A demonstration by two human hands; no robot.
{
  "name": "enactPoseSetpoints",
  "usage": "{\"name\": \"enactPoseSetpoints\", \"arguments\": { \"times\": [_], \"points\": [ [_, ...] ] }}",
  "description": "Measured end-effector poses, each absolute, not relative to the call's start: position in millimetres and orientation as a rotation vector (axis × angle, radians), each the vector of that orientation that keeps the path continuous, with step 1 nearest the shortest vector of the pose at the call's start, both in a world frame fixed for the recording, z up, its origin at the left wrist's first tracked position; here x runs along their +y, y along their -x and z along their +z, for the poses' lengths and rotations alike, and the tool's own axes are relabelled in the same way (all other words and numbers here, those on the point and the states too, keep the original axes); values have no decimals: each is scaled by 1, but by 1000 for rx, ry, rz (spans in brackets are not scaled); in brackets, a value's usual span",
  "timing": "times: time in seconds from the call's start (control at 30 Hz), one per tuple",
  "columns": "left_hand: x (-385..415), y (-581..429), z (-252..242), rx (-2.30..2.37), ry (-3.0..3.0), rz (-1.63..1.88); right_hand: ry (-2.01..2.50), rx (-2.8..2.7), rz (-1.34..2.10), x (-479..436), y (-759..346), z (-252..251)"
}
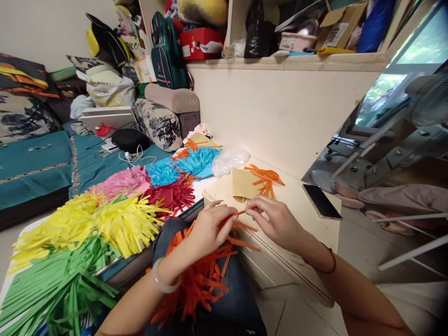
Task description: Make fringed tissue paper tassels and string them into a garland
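Observation:
My left hand (pixel 209 229) and my right hand (pixel 271 219) meet over my lap, both pinching one thin orange paper strip (pixel 235 215) between their fingertips. Under my left hand a loose heap of orange strips (pixel 199 280) lies on my denim-covered lap. A few more orange strips (pixel 266 179) rest on a tan paper sheet (pixel 243 184) on the cream table top (pixel 297 205) just beyond my hands.
Piles of cut strips lie to the left: green (pixel 52 284), yellow (pixel 101 224), pink (pixel 121 182), dark red (pixel 173 196), blue (pixel 189 163). A black phone (pixel 321 201) lies on the table's right side. A clear plastic bag (pixel 229 159) sits by the wall. Another person's feet (pixel 353 193) show at right.

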State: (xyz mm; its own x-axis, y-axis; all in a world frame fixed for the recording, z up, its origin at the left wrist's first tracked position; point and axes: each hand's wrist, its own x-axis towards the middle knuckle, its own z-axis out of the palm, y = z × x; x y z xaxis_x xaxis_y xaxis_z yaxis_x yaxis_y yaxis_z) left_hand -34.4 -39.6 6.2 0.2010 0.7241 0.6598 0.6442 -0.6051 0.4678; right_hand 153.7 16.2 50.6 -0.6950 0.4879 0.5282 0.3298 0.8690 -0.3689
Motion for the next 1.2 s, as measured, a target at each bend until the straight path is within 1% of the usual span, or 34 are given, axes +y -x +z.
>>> {"name": "enactPoseSetpoints", "arguments": {
  "times": [0.17, 0.27, 0.37, 0.43, 0.5, 0.57, 0.7, 0.77, 0.83, 0.9, 1.03, 1.1, 1.2],
  "points": [
    [-33, 30, 5, 1376, -2351, 1421, 634, -2369, 489, 23, -148, 50],
    [-25, 26, 5, 1360, -2358, 1348, 677, -2317, 535, 31, -146, 45],
    [-6, 29, 6, 1326, -2267, 1265, 765, -2223, 703, 58, -154, 45],
    [17, 35, 4, 1319, -2121, 1227, 913, -2072, 766, 92, -167, 46],
    [48, 41, -3, 1426, -1882, 1157, 1188, -1847, 747, 134, -185, 46],
    [81, 43, -17, 1631, -1615, 1033, 1324, -1754, 678, 175, -203, 38],
    [130, 38, -44, 1634, -1508, 838, 1543, -1714, 551, 221, -228, -2],
    [143, 43, -47, 1606, -1507, 792, 1629, -1742, 508, 227, -234, -27],
    [152, 61, -37, 1595, -1518, 786, 1692, -1775, 483, 229, -239, -47],
    [161, 92, -17, 1589, -1536, 794, 1734, -1797, 469, 231, -243, -59],
    [190, 150, 29, 1596, -1551, 904, 1768, -1800, 451, 238, -246, -67],
    [213, 156, 42, 1622, -1550, 1012, 1745, -1805, 446, 238, -244, -68],
    [249, 141, 43, 1640, -1586, 1102, 1669, -1830, 453, 232, -239, -71]
  ]
}}
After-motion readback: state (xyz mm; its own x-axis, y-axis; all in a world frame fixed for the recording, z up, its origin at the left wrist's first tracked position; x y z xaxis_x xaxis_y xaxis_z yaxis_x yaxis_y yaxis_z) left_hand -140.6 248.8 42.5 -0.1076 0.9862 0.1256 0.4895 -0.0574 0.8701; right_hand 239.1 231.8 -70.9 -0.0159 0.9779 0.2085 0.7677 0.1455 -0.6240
